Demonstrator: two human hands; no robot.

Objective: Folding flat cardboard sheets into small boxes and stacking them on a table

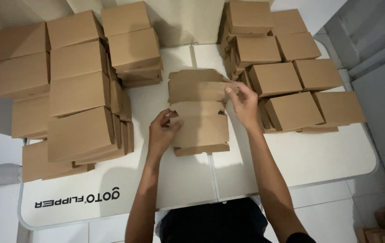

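Gripping a half-folded cardboard box [199, 112] at the middle of the white table [318, 157], both hands worked its flaps. The left hand [162, 132] pinched the box's left edge, and the right hand [244, 104] grasped a flap on its far right side. Stacks of finished boxes [73, 94] stood to the left, and more boxes [291, 76] sat to the right.
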